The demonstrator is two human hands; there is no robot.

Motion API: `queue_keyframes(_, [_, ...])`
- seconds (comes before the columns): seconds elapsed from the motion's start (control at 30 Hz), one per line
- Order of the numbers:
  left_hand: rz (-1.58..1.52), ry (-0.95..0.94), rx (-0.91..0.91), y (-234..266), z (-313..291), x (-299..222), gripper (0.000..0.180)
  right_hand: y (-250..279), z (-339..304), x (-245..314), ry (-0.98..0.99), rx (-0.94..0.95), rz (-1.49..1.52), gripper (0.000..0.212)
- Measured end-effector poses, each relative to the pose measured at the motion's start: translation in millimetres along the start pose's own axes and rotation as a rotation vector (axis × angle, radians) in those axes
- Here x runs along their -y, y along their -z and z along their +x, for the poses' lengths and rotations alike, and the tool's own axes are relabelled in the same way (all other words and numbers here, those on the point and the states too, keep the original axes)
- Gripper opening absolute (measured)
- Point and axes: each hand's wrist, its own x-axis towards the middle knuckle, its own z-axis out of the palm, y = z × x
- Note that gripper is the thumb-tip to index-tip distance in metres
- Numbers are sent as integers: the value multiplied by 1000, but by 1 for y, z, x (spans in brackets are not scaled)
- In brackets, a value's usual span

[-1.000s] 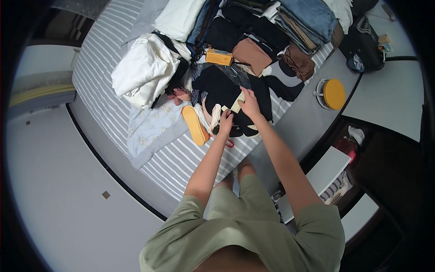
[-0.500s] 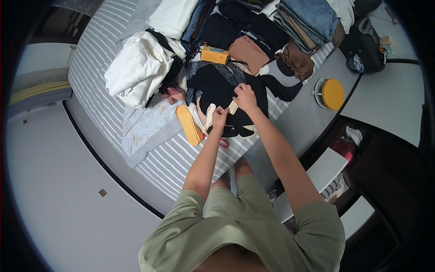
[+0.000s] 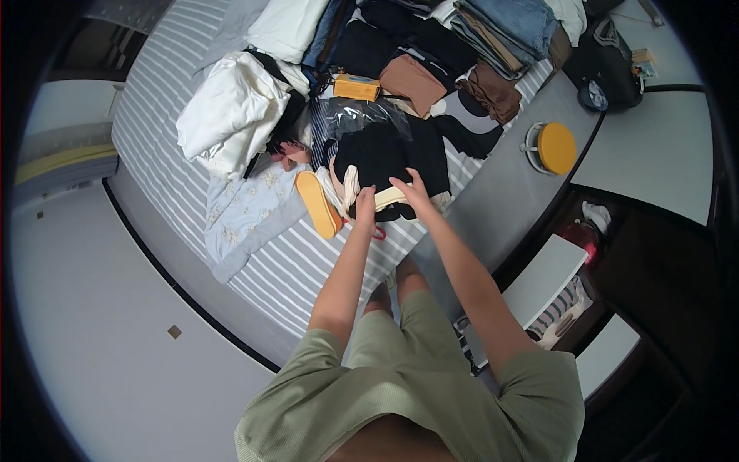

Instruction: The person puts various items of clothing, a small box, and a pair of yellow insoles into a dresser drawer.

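Note:
My left hand (image 3: 366, 206) is closed on one end of a cream folded cloth strip (image 3: 389, 197), thumb on top. At the strip's other end, my right hand (image 3: 418, 196) rests with its fingers apart, touching it. Both hands are over a black garment (image 3: 377, 158) spread on the bed's near corner. A clear plastic bag (image 3: 366, 118) lies across the garment's far part. Left of my left hand are a crumpled cream cloth (image 3: 351, 183) and a yellow-orange slipper-shaped sole (image 3: 318, 204). A bit of red cord (image 3: 379, 233) shows below the hands.
The striped bed (image 3: 269, 289) carries a white garment heap (image 3: 231, 112), a pale floral cloth (image 3: 246, 204), a yellow box (image 3: 356, 87), a brown folded garment (image 3: 413, 83) and stacked jeans (image 3: 512, 31). Right of it stand a yellow round stool (image 3: 556, 148) and an open white drawer (image 3: 545, 281).
Both hands have come nearer to me, and the cream strip shows longer between them. My right hand's fingers have spread. The plastic bag lies more in view on the black garment.

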Motion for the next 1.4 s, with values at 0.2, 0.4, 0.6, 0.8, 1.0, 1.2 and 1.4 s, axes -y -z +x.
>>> queue_keyframes(0.2, [-117, 67, 104, -3, -47, -1, 16, 12, -59, -7, -333, -90, 383, 86])
queue_keyframes(0.4, [84, -92, 145, 17, -81, 11, 14, 11, -112, -27, -244, -134, 354, 68])
queue_keyframes(0.6, [79, -163, 226, 20, -151, 4, 21, 11, -176, -33, -99, -238, 404, 68])
queue_keyframes(0.8, [62, -61, 441, 33, -200, 8, 25, 17, -235, -31, -19, -323, 452, 56])
queue_keyframes(1.0, [73, -67, 514, 27, -240, 15, 25, 24, -283, -32, 59, -400, 438, 54])
queue_keyframes(1.2, [230, -38, 576, 8, -267, 28, 24, 42, -323, -37, 101, -514, 502, 54])
queue_keyframes(1.4, [289, -42, 714, -22, -291, 49, 24, 74, -359, -33, 99, -631, 516, 52])
